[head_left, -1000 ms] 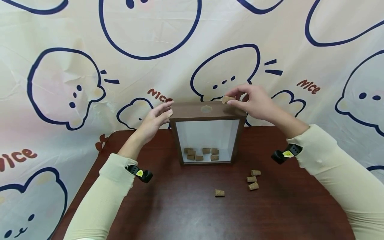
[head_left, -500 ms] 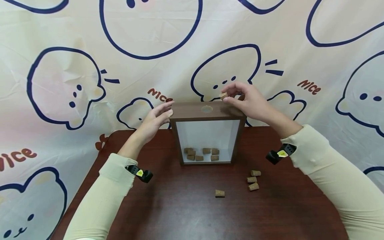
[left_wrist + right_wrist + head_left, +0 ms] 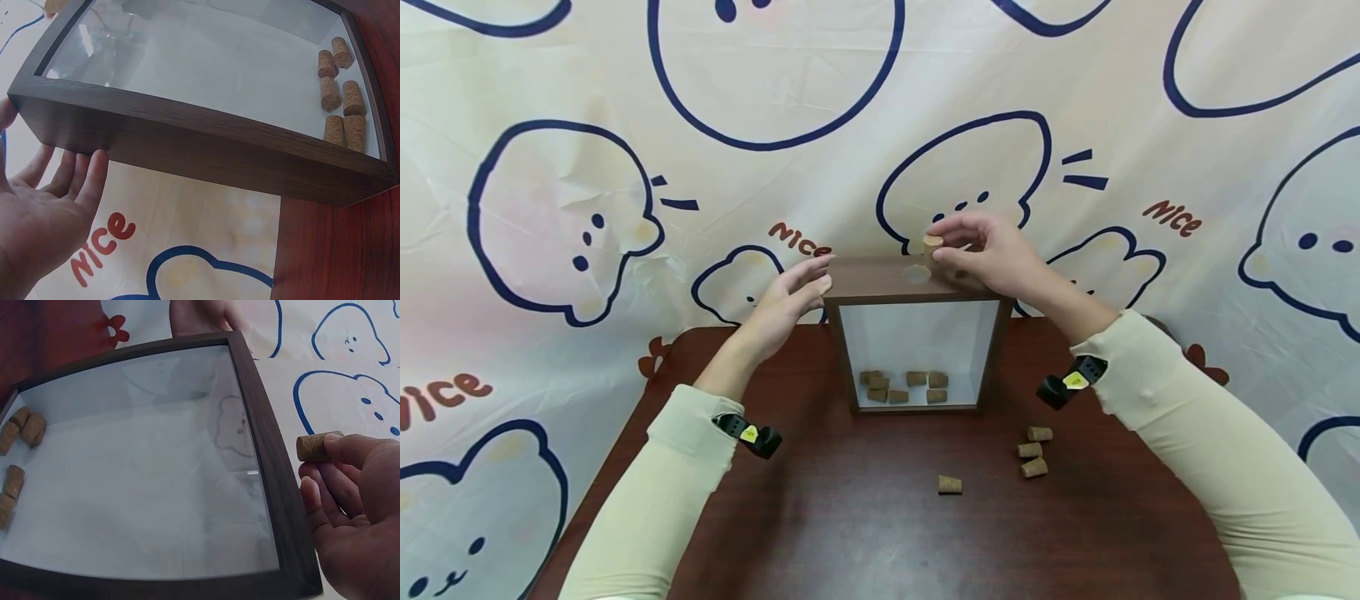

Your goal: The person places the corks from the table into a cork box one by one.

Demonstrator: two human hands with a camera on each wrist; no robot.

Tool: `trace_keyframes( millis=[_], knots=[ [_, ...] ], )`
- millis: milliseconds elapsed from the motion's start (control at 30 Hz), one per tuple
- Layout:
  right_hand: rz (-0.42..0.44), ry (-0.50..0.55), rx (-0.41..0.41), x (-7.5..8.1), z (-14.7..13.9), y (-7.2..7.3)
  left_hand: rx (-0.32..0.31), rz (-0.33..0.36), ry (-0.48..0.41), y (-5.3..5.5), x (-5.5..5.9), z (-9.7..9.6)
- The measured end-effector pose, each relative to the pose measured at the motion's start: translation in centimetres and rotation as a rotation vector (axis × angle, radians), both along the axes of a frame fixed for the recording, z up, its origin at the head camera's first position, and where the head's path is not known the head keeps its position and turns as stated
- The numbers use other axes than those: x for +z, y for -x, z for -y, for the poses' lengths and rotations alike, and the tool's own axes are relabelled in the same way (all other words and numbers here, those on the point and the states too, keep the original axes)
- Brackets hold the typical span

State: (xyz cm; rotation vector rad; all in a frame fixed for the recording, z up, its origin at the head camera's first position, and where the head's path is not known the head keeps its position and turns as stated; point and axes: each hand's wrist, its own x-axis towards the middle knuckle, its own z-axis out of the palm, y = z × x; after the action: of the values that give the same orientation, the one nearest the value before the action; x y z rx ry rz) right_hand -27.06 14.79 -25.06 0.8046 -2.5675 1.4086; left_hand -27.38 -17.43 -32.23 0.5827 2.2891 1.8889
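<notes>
A dark wooden shadow box (image 3: 880, 287) with a glass front stands on the table, and a round hole (image 3: 917, 273) opens in its top. Between thumb and fingertips my right hand (image 3: 988, 252) pinches a cork (image 3: 314, 447), held upright just right of the hole. My left hand (image 3: 786, 304) rests its extended fingers against the upper left side of the box; in the left wrist view its fingertips (image 3: 99, 156) touch that wooden side. Several corks (image 3: 354, 99) lie on the floor inside the box, behind the glass.
Three corks (image 3: 1029, 450) lie grouped on the reddish-brown table (image 3: 850, 517), to the right in front of the box. Another cork (image 3: 950, 484) lies nearer, left of them. A cartoon-printed cloth (image 3: 760, 192) hangs behind the table.
My right hand has moved left along the box top to the hole's edge, and the cork in it has turned from lying sideways to upright. The left hand has stayed still.
</notes>
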Motion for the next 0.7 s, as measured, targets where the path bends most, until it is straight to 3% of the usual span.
trace_keyframes(
  millis=[533, 700],
  knots=[
    [-0.044, -0.016, 0.090, -0.7, 0.9, 0.4, -0.001, -0.002, 0.010, 0.0, 0.0, -0.1],
    [-0.082, -0.066, 0.075, -0.6, 0.2, -0.7, 0.001, 0.000, 0.013, 0.0, 0.1, 0.0]
  ],
)
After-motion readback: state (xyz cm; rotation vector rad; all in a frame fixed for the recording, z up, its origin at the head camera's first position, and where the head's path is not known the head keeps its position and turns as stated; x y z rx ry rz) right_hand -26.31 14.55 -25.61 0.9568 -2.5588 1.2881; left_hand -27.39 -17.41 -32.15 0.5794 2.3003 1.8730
